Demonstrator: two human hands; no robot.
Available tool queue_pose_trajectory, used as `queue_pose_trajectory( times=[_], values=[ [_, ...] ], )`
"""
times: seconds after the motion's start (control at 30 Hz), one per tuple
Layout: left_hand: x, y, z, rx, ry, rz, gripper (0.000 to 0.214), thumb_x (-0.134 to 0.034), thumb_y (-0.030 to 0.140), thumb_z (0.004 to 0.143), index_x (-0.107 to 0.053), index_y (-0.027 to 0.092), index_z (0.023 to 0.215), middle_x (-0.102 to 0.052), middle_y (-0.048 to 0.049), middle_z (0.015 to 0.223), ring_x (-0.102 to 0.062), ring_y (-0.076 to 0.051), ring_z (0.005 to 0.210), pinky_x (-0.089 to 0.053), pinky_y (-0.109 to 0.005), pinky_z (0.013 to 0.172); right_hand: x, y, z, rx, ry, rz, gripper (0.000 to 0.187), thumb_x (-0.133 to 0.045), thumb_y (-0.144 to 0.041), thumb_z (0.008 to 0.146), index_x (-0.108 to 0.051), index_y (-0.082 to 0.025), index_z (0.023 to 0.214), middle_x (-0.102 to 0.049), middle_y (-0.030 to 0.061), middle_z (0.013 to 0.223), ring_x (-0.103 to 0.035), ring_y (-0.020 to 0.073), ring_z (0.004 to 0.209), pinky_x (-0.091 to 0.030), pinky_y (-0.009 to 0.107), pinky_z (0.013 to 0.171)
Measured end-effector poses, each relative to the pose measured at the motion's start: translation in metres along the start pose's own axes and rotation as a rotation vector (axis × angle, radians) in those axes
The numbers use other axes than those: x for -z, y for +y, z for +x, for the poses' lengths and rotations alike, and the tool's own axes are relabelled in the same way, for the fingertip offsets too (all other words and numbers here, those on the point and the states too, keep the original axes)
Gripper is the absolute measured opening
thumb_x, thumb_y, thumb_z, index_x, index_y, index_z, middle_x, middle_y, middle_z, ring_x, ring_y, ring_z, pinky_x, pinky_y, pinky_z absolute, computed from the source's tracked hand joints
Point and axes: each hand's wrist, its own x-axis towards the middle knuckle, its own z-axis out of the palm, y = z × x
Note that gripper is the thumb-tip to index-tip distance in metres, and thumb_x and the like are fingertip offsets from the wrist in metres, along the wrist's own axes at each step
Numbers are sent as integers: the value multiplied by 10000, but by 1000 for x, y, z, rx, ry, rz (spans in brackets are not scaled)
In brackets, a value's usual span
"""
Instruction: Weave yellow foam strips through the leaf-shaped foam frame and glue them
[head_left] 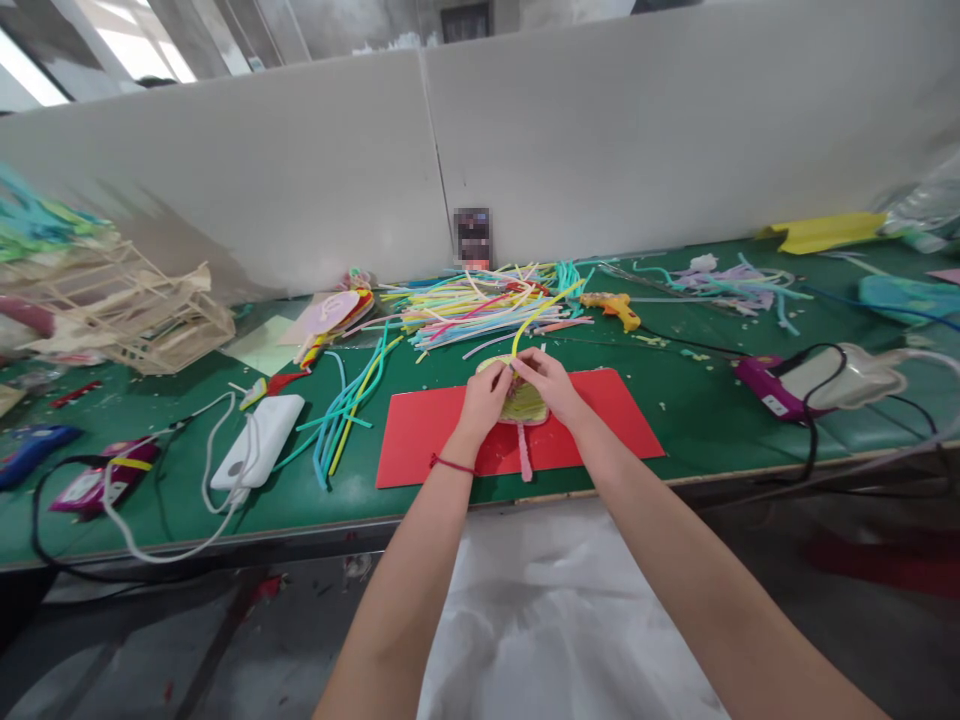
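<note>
Both hands meet over a red mat point(420, 435) on the green table. My left hand point(484, 398) rests curled on a small yellow-green woven fan point(523, 404) with a pink handle that points toward me. My right hand point(546, 380) pinches a long yellow pipe cleaner point(534, 316) at the fan's top edge; the stem arcs up and away over the table. A red string circles my left wrist.
A heap of coloured pipe cleaners point(472, 305) lies behind the mat, with a yellow glue gun point(613, 306) to its right. A white power bank point(259, 440) with cable lies left, a purple device point(765, 388) right, wooden frames point(127, 310) far left. A white partition backs the table.
</note>
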Motion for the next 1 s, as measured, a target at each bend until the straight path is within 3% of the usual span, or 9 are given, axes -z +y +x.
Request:
queue_pose_trajectory(
  times=[0.27,0.53,0.77,1.0],
  values=[
    [-3,-4,0,23,6,-81,285,-388,292,859,-416,174,601,-449,24,543,-437,-94,525,-350,-226,532,1,3,-1,63,-34,-31,306,-573,-499,721,-493,-204,745,-522,-24,683,-526,110,607,-462,264,607],
    [-3,0,0,43,-32,-214,320,-402,353,852,-417,175,587,-448,27,524,-453,-87,509,-386,-227,540,2,2,-2,-75,-133,146,319,-592,-506,704,-460,-219,742,-544,-42,603,-551,125,520,-476,293,558],
    [-6,-6,0,128,-4,-373,367,-381,440,844,-482,167,621,-484,13,513,-469,-99,498,-389,-244,534,2,5,-1,-66,-83,126,322,-614,-504,683,-488,-210,723,-549,-41,591,-541,121,521,-473,287,559],
    [-3,-3,0,39,0,-142,283,-434,299,831,-444,171,578,-473,16,557,-447,-97,538,-354,-234,547,4,6,1,-6,-5,14,313,-623,-486,676,-520,-193,712,-549,-26,651,-535,111,590,-454,269,613]
  ],
)
